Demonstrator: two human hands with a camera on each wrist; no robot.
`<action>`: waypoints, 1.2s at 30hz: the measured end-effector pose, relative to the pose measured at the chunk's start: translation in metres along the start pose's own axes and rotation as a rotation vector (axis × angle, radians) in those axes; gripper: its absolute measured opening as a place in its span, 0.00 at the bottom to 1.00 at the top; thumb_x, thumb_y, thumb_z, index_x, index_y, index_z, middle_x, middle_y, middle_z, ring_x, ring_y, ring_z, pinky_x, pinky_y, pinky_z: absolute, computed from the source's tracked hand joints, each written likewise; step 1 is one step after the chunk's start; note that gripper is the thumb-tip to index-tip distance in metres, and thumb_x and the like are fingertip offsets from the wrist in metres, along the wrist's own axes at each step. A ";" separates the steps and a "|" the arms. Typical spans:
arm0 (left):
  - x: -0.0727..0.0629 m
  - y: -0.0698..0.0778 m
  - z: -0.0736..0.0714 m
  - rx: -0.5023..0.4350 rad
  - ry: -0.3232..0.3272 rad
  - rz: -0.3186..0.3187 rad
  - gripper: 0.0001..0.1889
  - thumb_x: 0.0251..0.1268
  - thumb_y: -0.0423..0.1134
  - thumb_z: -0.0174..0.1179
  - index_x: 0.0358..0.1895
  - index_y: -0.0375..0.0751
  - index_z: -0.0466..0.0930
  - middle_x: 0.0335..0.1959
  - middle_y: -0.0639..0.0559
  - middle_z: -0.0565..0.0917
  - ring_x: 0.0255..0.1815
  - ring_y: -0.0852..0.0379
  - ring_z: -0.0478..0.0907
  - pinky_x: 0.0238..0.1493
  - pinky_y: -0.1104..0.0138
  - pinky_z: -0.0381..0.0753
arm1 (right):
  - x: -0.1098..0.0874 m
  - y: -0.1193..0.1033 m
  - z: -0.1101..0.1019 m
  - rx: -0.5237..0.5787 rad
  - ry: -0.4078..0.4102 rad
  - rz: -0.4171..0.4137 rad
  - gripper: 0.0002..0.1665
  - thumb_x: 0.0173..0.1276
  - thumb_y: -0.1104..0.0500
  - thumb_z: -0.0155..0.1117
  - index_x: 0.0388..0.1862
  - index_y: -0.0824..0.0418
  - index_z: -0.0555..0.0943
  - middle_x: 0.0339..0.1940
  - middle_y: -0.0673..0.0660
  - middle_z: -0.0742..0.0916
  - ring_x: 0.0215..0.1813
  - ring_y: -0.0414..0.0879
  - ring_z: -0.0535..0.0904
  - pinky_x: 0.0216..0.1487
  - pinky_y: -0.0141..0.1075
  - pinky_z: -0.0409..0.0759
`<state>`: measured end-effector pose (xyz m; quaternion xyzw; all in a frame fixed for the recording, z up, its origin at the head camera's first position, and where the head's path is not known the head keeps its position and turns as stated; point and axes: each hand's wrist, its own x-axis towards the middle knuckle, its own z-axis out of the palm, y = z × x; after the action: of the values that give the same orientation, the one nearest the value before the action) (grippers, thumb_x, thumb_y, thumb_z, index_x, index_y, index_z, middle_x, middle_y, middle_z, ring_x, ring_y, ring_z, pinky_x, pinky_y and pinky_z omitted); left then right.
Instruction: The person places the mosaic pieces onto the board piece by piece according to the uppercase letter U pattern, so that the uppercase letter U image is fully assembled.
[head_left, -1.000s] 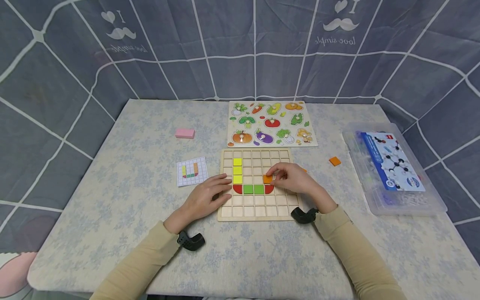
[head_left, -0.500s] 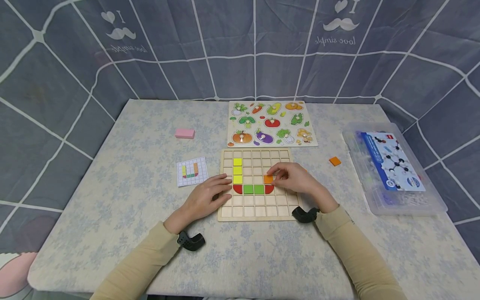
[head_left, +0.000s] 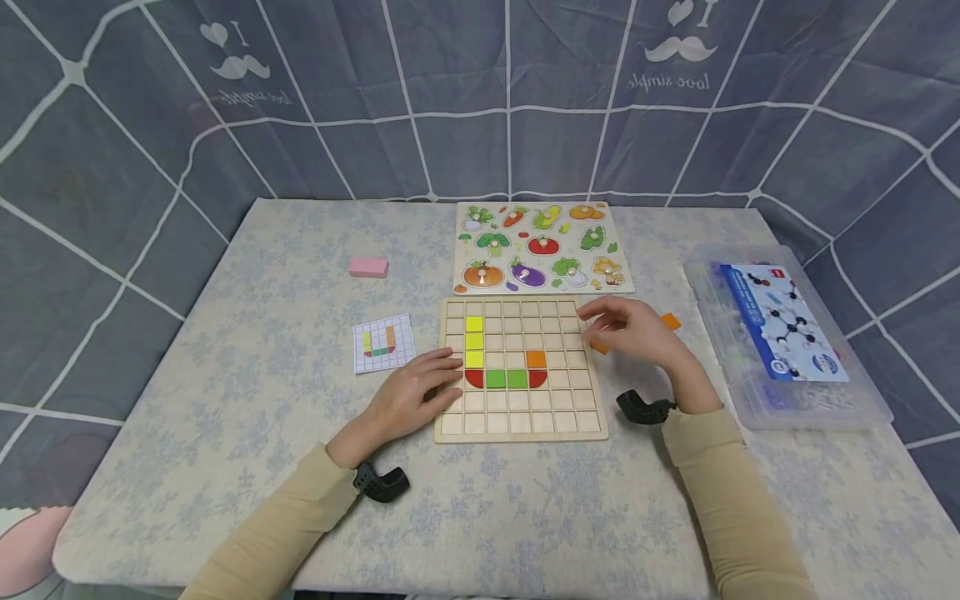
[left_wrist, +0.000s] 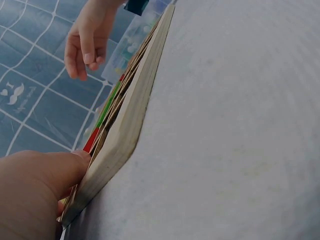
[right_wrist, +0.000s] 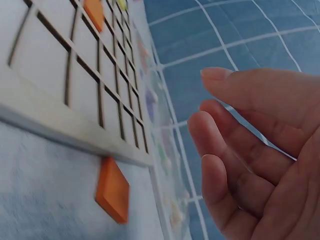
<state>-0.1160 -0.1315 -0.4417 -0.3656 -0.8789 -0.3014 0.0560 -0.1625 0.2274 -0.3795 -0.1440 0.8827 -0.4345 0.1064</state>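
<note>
A wooden grid board (head_left: 517, 417) lies in front of me with yellow tiles (head_left: 475, 341) in a column, two green tiles (head_left: 507, 378), red rounded tiles at both ends, and one orange tile (head_left: 536, 359) above the right red one. My left hand (head_left: 412, 396) rests at the board's left edge, its thumb (left_wrist: 70, 167) touching the rim in the left wrist view. My right hand (head_left: 630, 332), fingers loosely bent and holding nothing, hovers past the board's right edge. Below it, a loose orange tile (right_wrist: 113, 191) lies against the board; another orange tile (head_left: 671, 322) is partly behind the hand.
A pattern card (head_left: 384, 342) lies left of the board, with a pink block (head_left: 370, 267) farther back. Behind the board is a vegetable peg puzzle (head_left: 543, 247). A clear plastic case (head_left: 795, 333) stands at the right.
My right hand has let go of the orange tile, which stays in its square, and has moved right and slightly away, off the board. The left hand stays put.
</note>
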 end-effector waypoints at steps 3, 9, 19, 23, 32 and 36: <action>0.000 0.000 0.000 -0.002 -0.004 -0.004 0.17 0.65 0.42 0.59 0.51 0.34 0.82 0.57 0.44 0.78 0.65 0.48 0.67 0.70 0.65 0.65 | -0.003 0.004 -0.009 0.007 0.022 0.017 0.21 0.65 0.61 0.65 0.56 0.67 0.77 0.51 0.63 0.82 0.44 0.52 0.79 0.38 0.34 0.82; 0.000 0.000 0.000 -0.006 -0.005 -0.004 0.17 0.65 0.42 0.58 0.51 0.34 0.82 0.57 0.44 0.78 0.65 0.48 0.67 0.69 0.65 0.65 | -0.004 0.016 -0.018 -0.003 0.008 0.047 0.22 0.64 0.62 0.65 0.55 0.69 0.76 0.50 0.64 0.81 0.44 0.52 0.78 0.41 0.35 0.81; 0.000 0.000 0.000 0.003 0.006 0.006 0.17 0.65 0.42 0.59 0.51 0.34 0.82 0.57 0.44 0.78 0.65 0.48 0.67 0.70 0.64 0.65 | -0.002 0.028 -0.016 -0.030 -0.022 0.094 0.22 0.60 0.59 0.70 0.51 0.67 0.79 0.40 0.63 0.83 0.41 0.51 0.78 0.40 0.38 0.77; 0.000 -0.001 0.000 0.001 0.010 0.011 0.17 0.65 0.41 0.59 0.51 0.34 0.82 0.57 0.44 0.78 0.65 0.48 0.67 0.70 0.65 0.65 | -0.001 0.032 -0.016 -0.056 -0.026 0.112 0.21 0.59 0.60 0.70 0.50 0.66 0.79 0.40 0.62 0.84 0.41 0.50 0.78 0.40 0.37 0.77; 0.000 -0.001 0.000 -0.007 0.020 0.014 0.16 0.65 0.41 0.60 0.50 0.34 0.82 0.56 0.44 0.78 0.65 0.48 0.68 0.69 0.65 0.66 | 0.001 0.042 -0.014 -0.033 -0.053 0.129 0.23 0.56 0.60 0.72 0.50 0.67 0.79 0.43 0.60 0.84 0.41 0.48 0.77 0.41 0.33 0.79; 0.000 -0.001 0.000 -0.010 0.021 0.016 0.16 0.65 0.41 0.60 0.50 0.34 0.82 0.56 0.44 0.78 0.65 0.48 0.67 0.69 0.65 0.66 | 0.001 0.043 -0.013 -0.034 -0.051 0.135 0.23 0.56 0.60 0.73 0.49 0.67 0.79 0.43 0.60 0.84 0.41 0.48 0.77 0.40 0.33 0.79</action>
<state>-0.1165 -0.1320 -0.4419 -0.3698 -0.8736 -0.3093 0.0660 -0.1749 0.2615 -0.4058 -0.0971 0.8947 -0.4073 0.1552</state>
